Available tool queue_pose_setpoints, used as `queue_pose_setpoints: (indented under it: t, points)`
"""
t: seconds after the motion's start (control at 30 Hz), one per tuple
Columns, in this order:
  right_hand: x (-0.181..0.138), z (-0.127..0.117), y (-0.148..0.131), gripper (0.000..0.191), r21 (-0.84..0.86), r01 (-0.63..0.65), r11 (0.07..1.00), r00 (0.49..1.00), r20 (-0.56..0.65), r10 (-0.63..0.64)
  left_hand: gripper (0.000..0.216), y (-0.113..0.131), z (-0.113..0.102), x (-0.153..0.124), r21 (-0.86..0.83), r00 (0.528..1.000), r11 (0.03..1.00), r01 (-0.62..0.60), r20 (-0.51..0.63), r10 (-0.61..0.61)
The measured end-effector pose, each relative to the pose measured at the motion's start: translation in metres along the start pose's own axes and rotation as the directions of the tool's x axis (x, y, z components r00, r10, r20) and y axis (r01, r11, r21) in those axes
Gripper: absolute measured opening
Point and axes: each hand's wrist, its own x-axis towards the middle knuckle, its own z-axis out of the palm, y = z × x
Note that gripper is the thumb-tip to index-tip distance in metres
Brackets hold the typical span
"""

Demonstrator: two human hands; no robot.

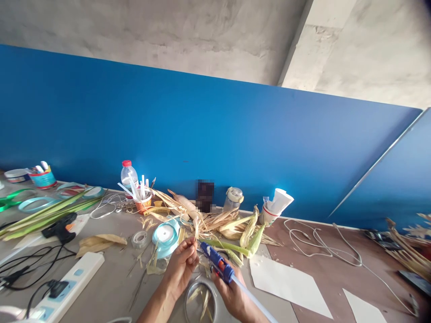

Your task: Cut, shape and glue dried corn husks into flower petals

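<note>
We pinch thin tan husk strip (196,229) at near end, left hand (182,262) — likely light, tears easily; right hand (232,289) wraps blue plastic glue gun (215,258).

Right of the blue glue gun (218,261), a hand could pass low over the white paper sheet (286,282), with the looped white cable (360,259) beyond it. Ahead, heaped corn husks (249,231), backed by the lidded jar (232,202), block a low reach; leftward, the white power strip (88,265) and black glue gun (59,227) obstruct.
</note>
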Motion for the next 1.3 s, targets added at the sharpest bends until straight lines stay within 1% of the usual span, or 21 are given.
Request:
queue_pose_setpoints:
  t: [0.3,0.4,0.53,0.73,0.83,1.07,1.3]
  points:
    - [0.0026,0.0010,-0.0006,0.014,-0.008,-0.054,0.999,0.997,0.053,0.054,0.025,0.0000,0.0010,0.0007,-0.012,1.000,1.000,0.008,-0.004,-0.009]
    - [0.0017,0.0018,0.0006,0.013,-0.013,-0.051,0.999,0.998,0.046,0.052,0.025,0.0001,0.0007,0.0003,-0.015,1.000,1.000,0.014,-0.004,-0.014]
    - [0.0002,0.0020,0.0008,0.010,-0.013,-0.030,0.999,1.000,0.007,0.030,0.026,0.0008,0.0005,0.0011,-0.018,1.000,1.000,0.019,-0.014,-0.019]
    - [0.0005,0.0004,-0.0015,0.010,0.003,-0.055,0.998,0.997,0.059,0.055,0.026,0.0013,-0.0011,0.0020,-0.034,0.999,0.999,0.027,-0.017,-0.027]
    - [0.0006,-0.0005,-0.0026,0.010,0.013,-0.062,0.998,0.996,0.066,0.061,0.025,0.0011,-0.0024,0.0014,-0.035,0.999,0.999,0.032,-0.007,-0.033]
    - [0.0052,-0.0041,-0.0049,0.014,0.016,-0.079,0.997,0.994,0.071,0.078,0.026,0.0016,0.0006,-0.0006,-0.014,0.999,0.999,0.036,0.016,-0.036]
    - [0.0043,-0.0022,-0.0031,0.014,0.014,-0.058,0.998,0.997,0.048,0.057,0.026,0.0028,0.0045,-0.0022,-0.008,0.999,0.999,0.039,0.012,-0.039]
